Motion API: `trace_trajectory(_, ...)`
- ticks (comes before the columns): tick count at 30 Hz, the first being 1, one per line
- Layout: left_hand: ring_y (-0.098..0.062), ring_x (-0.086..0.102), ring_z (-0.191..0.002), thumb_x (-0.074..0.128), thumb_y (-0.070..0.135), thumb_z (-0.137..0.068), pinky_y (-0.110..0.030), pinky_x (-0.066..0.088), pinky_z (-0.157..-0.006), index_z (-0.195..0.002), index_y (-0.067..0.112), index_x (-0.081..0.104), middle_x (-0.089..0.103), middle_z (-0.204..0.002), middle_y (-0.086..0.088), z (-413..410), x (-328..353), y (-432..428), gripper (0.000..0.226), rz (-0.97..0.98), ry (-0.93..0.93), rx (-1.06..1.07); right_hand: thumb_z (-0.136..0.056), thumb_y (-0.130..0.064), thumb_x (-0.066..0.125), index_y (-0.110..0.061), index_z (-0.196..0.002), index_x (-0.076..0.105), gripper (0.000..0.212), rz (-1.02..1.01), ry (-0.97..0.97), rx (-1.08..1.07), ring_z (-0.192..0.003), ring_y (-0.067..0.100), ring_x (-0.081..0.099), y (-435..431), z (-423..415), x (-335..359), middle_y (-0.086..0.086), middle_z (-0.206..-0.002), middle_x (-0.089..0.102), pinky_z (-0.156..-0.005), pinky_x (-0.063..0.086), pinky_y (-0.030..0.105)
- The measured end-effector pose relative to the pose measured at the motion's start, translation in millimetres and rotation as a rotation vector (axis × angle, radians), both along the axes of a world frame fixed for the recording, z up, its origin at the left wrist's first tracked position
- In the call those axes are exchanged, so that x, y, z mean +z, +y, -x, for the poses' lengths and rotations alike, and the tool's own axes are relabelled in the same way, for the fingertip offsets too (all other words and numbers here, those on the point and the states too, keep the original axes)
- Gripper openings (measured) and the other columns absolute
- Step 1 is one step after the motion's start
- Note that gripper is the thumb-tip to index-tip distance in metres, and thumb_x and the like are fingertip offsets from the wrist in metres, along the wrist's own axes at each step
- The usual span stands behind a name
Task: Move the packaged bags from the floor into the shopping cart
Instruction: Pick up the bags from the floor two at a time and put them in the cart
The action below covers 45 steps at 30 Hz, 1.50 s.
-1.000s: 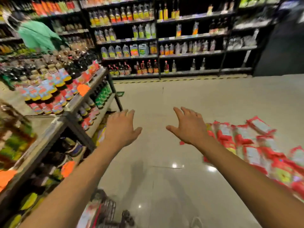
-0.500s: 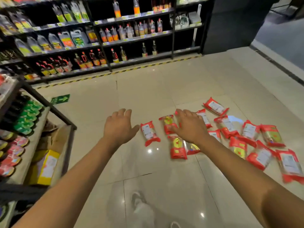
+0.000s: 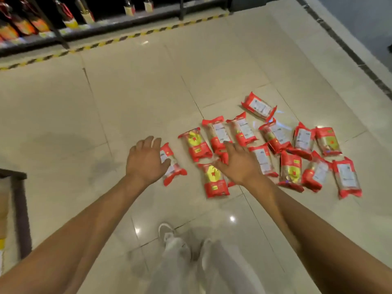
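Note:
Several red packaged bags (image 3: 275, 149) lie scattered flat on the pale tiled floor, right of centre. My left hand (image 3: 146, 159) hovers open, fingers spread, over the left edge of the leftmost bag (image 3: 172, 166). My right hand (image 3: 239, 163) is open too, palm down, above the bags in the middle of the group, beside a bag with a yellow label (image 3: 214, 180). Neither hand holds anything. The shopping cart is out of view.
A dark shelf rack with bottles (image 3: 70, 20) runs along the top, fronted by a yellow-black floor stripe (image 3: 118, 40). A shelf corner (image 3: 19, 200) juts in at the left edge. My legs and shoes (image 3: 191, 251) stand on the tiles below.
The view has swung down and right from the shelves to the floor. Both open hands have dropped closer to the bags.

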<state>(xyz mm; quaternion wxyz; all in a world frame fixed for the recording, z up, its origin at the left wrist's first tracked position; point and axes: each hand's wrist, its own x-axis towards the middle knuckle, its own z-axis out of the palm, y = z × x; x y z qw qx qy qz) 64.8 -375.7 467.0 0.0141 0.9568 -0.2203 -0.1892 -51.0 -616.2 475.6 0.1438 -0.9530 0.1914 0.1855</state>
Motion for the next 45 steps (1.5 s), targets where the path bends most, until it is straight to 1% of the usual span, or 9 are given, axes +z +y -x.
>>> trace_trajectory(10, -0.040, 0.044, -0.136, 0.065, 0.050, -0.090, -0.047, 0.041, -0.108, -0.152, 0.012, 0.036, 0.046, -0.148, -0.018, -105.0, -348.8, -42.3, 0.078, 0.079, 0.458, 0.486, -0.089, -0.041, 0.070, -0.013, -0.152, 0.033, 0.078, -0.345, 0.237, -0.466, -0.132, 0.036, 0.051, -77.0, -51.2, -346.4, 0.013, -0.149, 0.050, -0.101, 0.042, 0.039)
trace_trajectory(17, -0.035, 0.062, -0.119, 0.070, 0.073, -0.044, -0.051, 0.055, -0.100, -0.148, 0.015, 0.042, 0.058, -0.138, -0.013, -144.8, -647.7, -23.6, 0.123, 0.294, 0.610, 0.905, -0.081, -0.028, 0.082, -0.002, -0.150, 0.036, 0.086, -0.396, 0.298, -0.672, -0.139, 0.036, 0.040, -121.6, -36.3, -600.8, 0.023, -0.152, 0.041, -0.111, 0.034, 0.043)
trace_trajectory(21, -0.036, 0.062, -0.121, 0.091, 0.053, -0.056, -0.041, 0.056, -0.090, -0.150, 0.008, 0.037, 0.056, -0.141, -0.014, -150.9, -699.9, -23.6, 0.118, 0.445, 0.581, 1.163, -0.070, -0.022, 0.091, -0.008, -0.139, 0.045, 0.083, -0.494, 0.306, -0.760, -0.093, 0.023, 0.067, -141.3, -36.5, -679.7, 0.013, -0.111, 0.068, -0.076, 0.057, 0.021)
trace_trajectory(25, -0.028, 0.073, -0.094, 0.097, 0.039, -0.055, -0.036, 0.062, -0.070, -0.130, 0.004, 0.057, 0.072, -0.119, -0.012, -142.8, -728.4, -18.1, 0.092, 0.622, 0.603, 1.378, -0.055, -0.009, 0.097, -0.001, -0.119, 0.059, 0.074, -0.577, 0.320, -0.831, -0.068, 0.014, 0.075, -146.3, -35.9, -712.0, 0.003, -0.080, 0.078, -0.061, 0.060, 0.025)
trace_trajectory(28, -0.027, 0.071, -0.072, 0.092, 0.019, -0.072, -0.032, 0.058, -0.046, -0.112, 0.002, 0.070, 0.076, -0.104, -0.016, -138.6, -721.2, -23.2, 0.050, 0.676, 0.617, 1.384, -0.064, 0.007, 0.088, 0.004, -0.104, 0.060, 0.049, -0.581, 0.261, -0.886, -0.059, 0.015, 0.065, -130.4, -47.8, -699.5, 0.002, -0.072, 0.070, -0.042, 0.041, 0.006)
trace_trajectory(31, -0.028, 0.075, -0.074, 0.102, 0.035, -0.043, -0.056, 0.064, -0.068, -0.108, 0.006, 0.070, 0.078, -0.101, -0.012, -133.7, -686.9, -12.1, 0.077, 0.683, 0.566, 1.410, -0.075, 0.001, 0.082, -0.006, -0.105, 0.051, 0.044, -0.564, 0.155, -0.913, -0.069, 0.015, 0.056, -117.3, -42.9, -663.3, 0.010, -0.085, 0.065, -0.054, 0.045, 0.013)
trace_trajectory(34, -0.023, 0.078, -0.082, 0.098, 0.059, -0.016, -0.047, 0.066, -0.073, -0.111, 0.014, 0.068, 0.079, -0.101, -0.004, -130.3, -633.8, 20.9, 0.109, 0.667, 0.510, 1.297, -0.062, -0.018, 0.092, -0.021, -0.103, 0.052, 0.057, -0.511, 0.058, -0.895, -0.079, 0.021, 0.064, -112.6, -42.9, -589.5, 0.007, -0.095, 0.070, -0.074, 0.053, 0.039)
trace_trajectory(37, -0.021, 0.079, -0.085, 0.100, 0.052, -0.026, -0.047, 0.066, -0.074, -0.114, 0.014, 0.067, 0.079, -0.105, -0.002, -132.6, -508.7, 26.3, 0.101, 0.757, 0.465, 1.247, -0.055, -0.030, 0.095, -0.025, -0.105, 0.051, 0.066, -0.478, -0.079, -0.831, -0.087, 0.026, 0.068, -116.8, -60.5, -468.8, 0.001, -0.096, 0.070, -0.081, 0.056, 0.046)
trace_trajectory(45, -0.017, 0.074, -0.099, 0.098, 0.026, -0.057, -0.043, 0.062, -0.086, -0.119, 0.015, 0.059, 0.075, -0.112, 0.003, -107.7, -99.4, 48.5, 0.075, 0.995, 0.199, 1.048, -0.068, -0.022, 0.091, -0.016, -0.125, 0.051, 0.070, -0.706, -0.382, -0.570, -0.091, 0.013, 0.066, -69.1, -130.4, -68.2, -0.006, -0.104, 0.065, -0.069, 0.049, 0.027)
